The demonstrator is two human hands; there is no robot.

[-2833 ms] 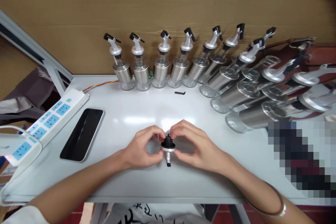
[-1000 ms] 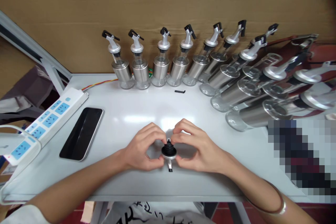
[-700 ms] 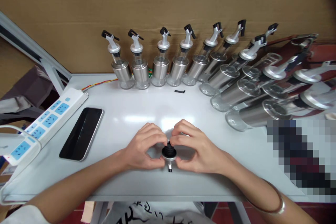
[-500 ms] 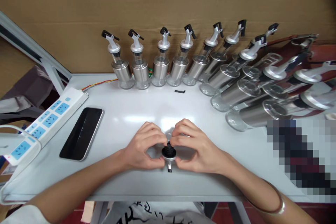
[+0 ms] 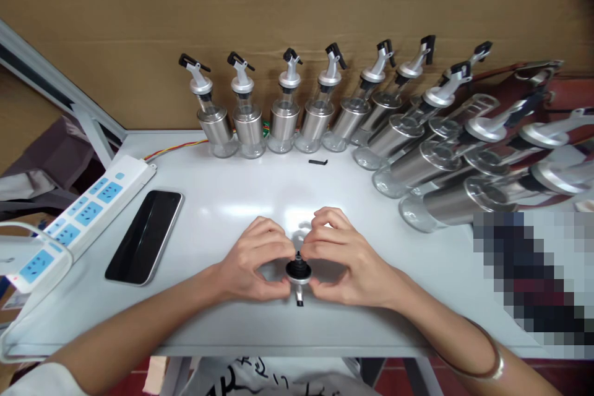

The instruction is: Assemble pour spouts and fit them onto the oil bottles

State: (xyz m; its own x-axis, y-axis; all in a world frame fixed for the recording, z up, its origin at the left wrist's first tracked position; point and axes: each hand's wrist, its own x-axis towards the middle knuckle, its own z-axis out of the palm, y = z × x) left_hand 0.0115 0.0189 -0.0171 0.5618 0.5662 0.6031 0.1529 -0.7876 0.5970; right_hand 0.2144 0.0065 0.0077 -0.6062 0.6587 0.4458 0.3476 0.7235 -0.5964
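Observation:
Both hands meet over the near middle of the white table. Between them is a pourer spout with a black stopper, a silver collar and a thin tube pointing toward me. My left hand pinches it from the left with thumb and fingers. From the right, my right hand holds its top and side, fingers curled over it. A small black part lies loose farther back on the table.
Several steel-and-glass oil bottles with spouts line the back edge and crowd the right side. A black phone and a white power strip lie at the left. Cardboard forms the back wall.
The spout has dropped slightly toward the table and my fingers have shifted around it; the right fingers now curl more over its top. Everything else stays put.

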